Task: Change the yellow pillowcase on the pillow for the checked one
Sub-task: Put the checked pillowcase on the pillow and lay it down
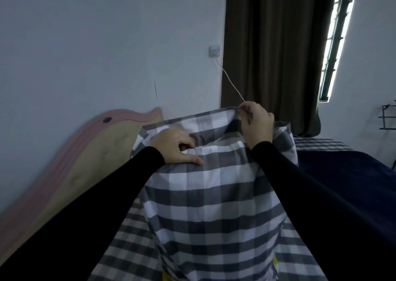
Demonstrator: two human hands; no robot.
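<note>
Left hand: I am seeing it resting on the upper left of the checked pillowcase, fingers curled into a fold of the white hem, thumb lying flat along the cloth.
Right hand: it is pinching the far edge of the pillowcase opening between thumb and fingertips and holding that edge up, above the level of the left hand.
Sleeves: both arms are showing long black sleeves reaching in from the bottom corners.
Checked pillowcase: grey and white, it is standing bulky and upright between the arms, mouth gaping at the top between the two hands. I cannot tell how much of the pillow is sitting inside.
Yellow cloth: small slivers are peeking out beneath the pillowcase at the bottom edge; I am taking this for the yellow pillowcase but cannot tell more.
Bed sheet: a finer grey check is lying under the pillowcase.
Blue blanket: it is lying dark on the bed to the right.
Headboard: pink and beige, padded, it is running along the left.
Wall socket: a white cable is hanging from it toward the right hand.
Curtain: dark brown, it is hanging behind, beside a bright strip of window.
</note>
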